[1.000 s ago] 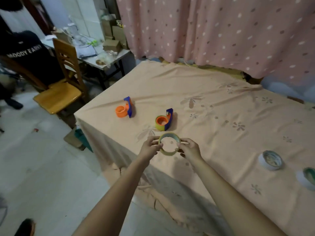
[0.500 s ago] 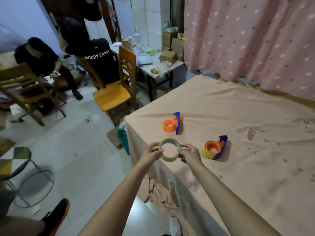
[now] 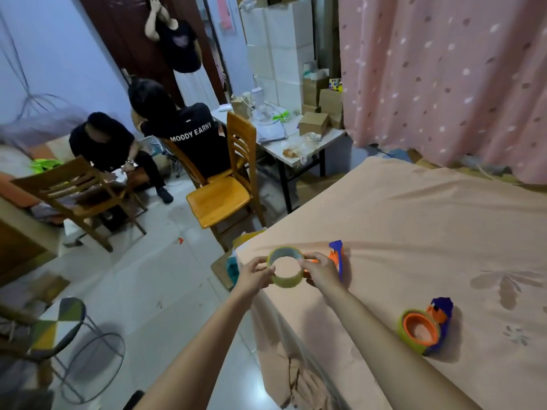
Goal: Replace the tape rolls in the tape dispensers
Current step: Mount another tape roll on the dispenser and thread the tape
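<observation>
We hold a yellowish tape roll upright between both hands, above the near-left corner of the bench, its open core facing us. The left hand curls round the roll's left rim; the right hand pinches the right rim with fingers and thumb. Just behind the right hand lies the empty dispenser, with a blue frame and an orange hub, partly hidden by the fingers. Well apart, toward the near right, lies a second dispenser, whose orange hub already carries a yellow-green roll.

Risks, as we judge them: the roll hangs near the bench edge, so a slack pinch could drop it to the floor. The tape's free end is not visible from here; if the roll goes onto the hub with the end running the wrong way, the tape would not feed toward the cutter. Pressing the roll at a tilt could jam the core on the hub, or push the light dispenser along the cloth. The cutter teeth cannot be made out, so fingers near the blue frame's top end deserve care.
</observation>
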Demonstrator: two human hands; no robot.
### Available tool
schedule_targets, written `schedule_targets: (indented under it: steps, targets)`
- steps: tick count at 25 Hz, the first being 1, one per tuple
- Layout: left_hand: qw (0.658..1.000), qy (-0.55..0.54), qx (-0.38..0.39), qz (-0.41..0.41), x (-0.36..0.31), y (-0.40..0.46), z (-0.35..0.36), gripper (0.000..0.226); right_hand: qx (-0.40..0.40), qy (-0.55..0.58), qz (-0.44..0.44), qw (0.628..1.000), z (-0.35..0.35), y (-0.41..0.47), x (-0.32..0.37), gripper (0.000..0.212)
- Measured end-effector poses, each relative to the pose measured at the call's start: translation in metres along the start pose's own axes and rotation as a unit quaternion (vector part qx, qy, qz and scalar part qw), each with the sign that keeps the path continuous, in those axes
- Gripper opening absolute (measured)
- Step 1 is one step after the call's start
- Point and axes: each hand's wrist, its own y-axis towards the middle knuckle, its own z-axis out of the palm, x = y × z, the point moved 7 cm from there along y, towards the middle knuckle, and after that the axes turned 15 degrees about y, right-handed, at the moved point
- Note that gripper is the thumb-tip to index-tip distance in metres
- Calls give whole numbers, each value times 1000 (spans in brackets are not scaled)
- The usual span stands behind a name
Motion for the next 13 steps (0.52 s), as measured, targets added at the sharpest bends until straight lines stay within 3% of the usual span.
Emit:
schedule_targets:
  steps: [5, 13]
  targets:
    - [999, 12, 38, -4, -7, 67, -20, 23, -29, 9, -10, 1000, 28, 48, 4, 6]
    - [977, 39, 204, 38, -22, 173, -31, 13, -185, 43, -10, 982, 54, 93, 6, 7]
